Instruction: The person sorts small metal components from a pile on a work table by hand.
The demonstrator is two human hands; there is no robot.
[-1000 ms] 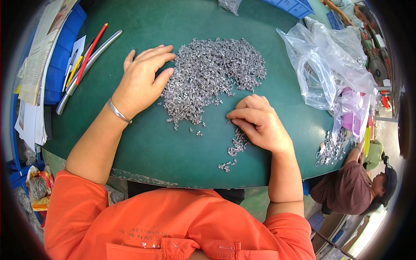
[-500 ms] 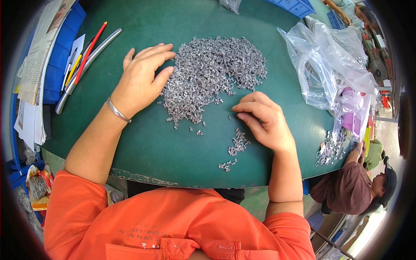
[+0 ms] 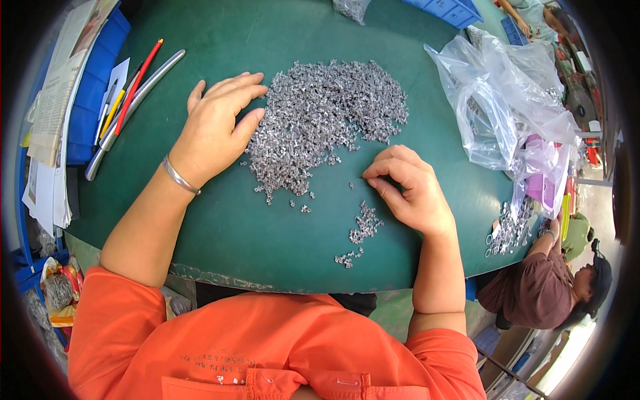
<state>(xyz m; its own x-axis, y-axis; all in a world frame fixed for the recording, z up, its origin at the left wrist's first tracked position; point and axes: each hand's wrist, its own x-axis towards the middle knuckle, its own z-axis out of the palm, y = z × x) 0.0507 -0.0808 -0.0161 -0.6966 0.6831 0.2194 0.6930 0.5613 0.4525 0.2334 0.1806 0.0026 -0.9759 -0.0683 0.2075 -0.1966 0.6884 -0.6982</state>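
A wide pile of tiny grey metal parts (image 3: 327, 100) is spread over the green tabletop (image 3: 267, 247). At its left edge rests my left hand (image 3: 225, 123), open, with fingers stretched and the fingertips touching the pile's rim. My right hand (image 3: 408, 188) is to the right of the pile's lower end. Its thumb and forefinger are pinched together; whatever may be between them is too small to make out. Just below that hand lies a small separate cluster of the same parts (image 3: 365, 223), with a few more parts (image 3: 348, 257) nearer the table's front edge.
Pens (image 3: 137, 87) and a long silver strip (image 3: 100, 160) lie at left beside a blue bin (image 3: 97, 93). Clear plastic bags (image 3: 483, 100) sit at right, above loose metal rings (image 3: 510, 230). Another person (image 3: 533, 287) works at the right edge. A blue crate (image 3: 447, 8) stands far back.
My right hand has drawn slightly to the right, and its thumb and forefinger have come together. My left hand stays at the pile's edge.
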